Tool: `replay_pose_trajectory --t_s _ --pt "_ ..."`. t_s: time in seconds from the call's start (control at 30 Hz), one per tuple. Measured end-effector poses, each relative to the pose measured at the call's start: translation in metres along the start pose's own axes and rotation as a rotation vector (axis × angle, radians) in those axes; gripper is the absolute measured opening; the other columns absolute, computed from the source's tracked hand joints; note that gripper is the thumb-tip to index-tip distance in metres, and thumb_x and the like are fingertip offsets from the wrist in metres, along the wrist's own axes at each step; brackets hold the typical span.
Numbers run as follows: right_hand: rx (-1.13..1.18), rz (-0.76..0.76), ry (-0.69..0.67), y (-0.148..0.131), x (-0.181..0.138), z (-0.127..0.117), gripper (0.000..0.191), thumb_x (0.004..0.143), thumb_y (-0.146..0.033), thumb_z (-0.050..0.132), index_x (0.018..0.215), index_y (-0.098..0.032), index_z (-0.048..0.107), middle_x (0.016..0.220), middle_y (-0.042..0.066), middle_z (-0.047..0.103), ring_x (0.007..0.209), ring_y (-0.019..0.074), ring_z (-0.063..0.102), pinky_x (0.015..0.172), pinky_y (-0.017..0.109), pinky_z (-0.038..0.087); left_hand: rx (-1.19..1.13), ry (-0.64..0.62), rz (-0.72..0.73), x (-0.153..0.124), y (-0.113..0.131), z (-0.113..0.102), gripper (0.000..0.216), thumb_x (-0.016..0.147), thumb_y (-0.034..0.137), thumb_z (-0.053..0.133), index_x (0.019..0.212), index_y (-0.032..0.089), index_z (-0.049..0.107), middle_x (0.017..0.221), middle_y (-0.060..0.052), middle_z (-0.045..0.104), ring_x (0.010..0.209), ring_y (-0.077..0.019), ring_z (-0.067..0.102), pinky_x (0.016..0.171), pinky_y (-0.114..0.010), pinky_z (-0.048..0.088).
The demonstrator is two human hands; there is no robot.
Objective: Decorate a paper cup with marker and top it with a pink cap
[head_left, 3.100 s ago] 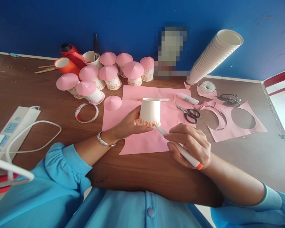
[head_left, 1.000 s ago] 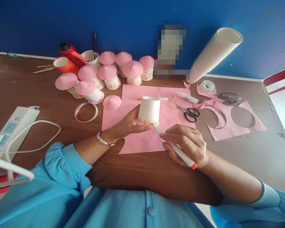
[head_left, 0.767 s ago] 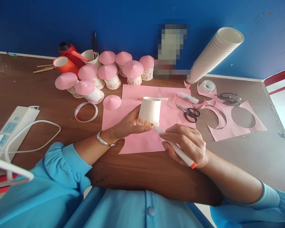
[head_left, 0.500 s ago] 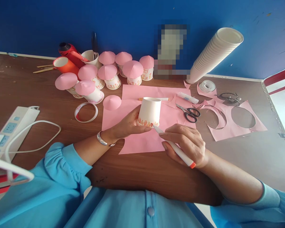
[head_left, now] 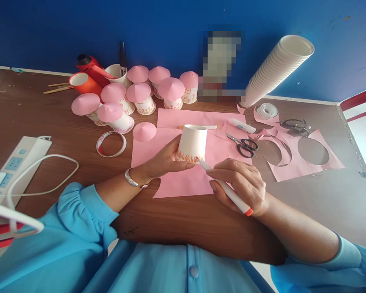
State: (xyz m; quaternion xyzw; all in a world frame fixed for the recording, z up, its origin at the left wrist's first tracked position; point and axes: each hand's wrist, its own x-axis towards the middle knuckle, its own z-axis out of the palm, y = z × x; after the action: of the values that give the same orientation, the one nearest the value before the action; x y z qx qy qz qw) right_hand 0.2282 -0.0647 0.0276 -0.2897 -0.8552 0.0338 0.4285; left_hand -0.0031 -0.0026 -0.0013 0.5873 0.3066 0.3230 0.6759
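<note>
An upside-down white paper cup point(head_left: 192, 140) is held in my left hand point(head_left: 167, 156), thumb along its lower rim. Red and orange flowers and grass strokes run round the lower part of the cup. My right hand point(head_left: 242, 183) is closed round a white marker pen point(head_left: 232, 196) with a red end. The marker's tip meets the cup's lower right edge, near the flowers. Beneath both hands lies pink paper point(head_left: 183, 183). A loose pink paper cone point(head_left: 144, 132) rests left of the cup.
Behind stand several cups with pink cone roofs point(head_left: 171, 89). Scissors point(head_left: 246, 146), a glue stick point(head_left: 242, 125) and another marker point(head_left: 198, 127) lie around the cup. A tall cup stack point(head_left: 277, 69) leans at the wall. Left are a tape roll point(head_left: 111, 144) and a power strip point(head_left: 20, 162).
The marker's tip has shifted slightly right along the cup's lower edge, with my right hand moving along. My left hand and the cup stay almost still.
</note>
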Motion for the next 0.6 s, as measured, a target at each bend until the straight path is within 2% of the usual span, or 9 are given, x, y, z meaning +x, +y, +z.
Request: replay_pose_trajectory --t_s 0.2,0.4,0.6 --pt "0.012 -0.008 -0.004 -0.0007 -0.0001 0.0012 0.021 0.094 -0.011 0.063 0.114 -0.017 0.064 0.082 0.005 0.070 0.069 0.0174 0.070 0.058 0.030 0.063 -0.008 0.003 0.006 0.0011 -0.0026 -0.0008 0.063 0.079 0.043 0.088 0.130 0.021 0.060 0.119 -0.011 0.069 0.108 -0.0271 0.065 0.090 -0.039 0.055" --pt "0.040 -0.010 0.008 -0.0004 -0.0007 -0.0004 0.026 0.094 -0.012 0.063 0.119 -0.017 0.065 0.082 0.004 0.069 0.068 0.0177 0.068 0.057 0.030 0.061 -0.038 -0.016 -0.004 0.0008 0.0011 0.0010 0.060 0.080 0.041 0.087 0.130 0.022 0.059 0.118 -0.010 0.070 0.108 -0.0274 0.067 0.093 -0.041 0.055" --pt "-0.023 -0.006 0.087 0.0037 -0.0021 -0.0026 0.027 0.106 -0.030 0.057 0.129 -0.018 0.062 0.089 0.008 0.072 0.075 0.0207 0.070 0.057 0.033 0.061 -0.091 -0.021 -0.006 0.0004 0.0008 -0.0008 0.059 0.078 0.043 0.089 0.127 0.022 0.064 0.118 -0.011 0.072 0.110 -0.0282 0.067 0.093 -0.040 0.055"
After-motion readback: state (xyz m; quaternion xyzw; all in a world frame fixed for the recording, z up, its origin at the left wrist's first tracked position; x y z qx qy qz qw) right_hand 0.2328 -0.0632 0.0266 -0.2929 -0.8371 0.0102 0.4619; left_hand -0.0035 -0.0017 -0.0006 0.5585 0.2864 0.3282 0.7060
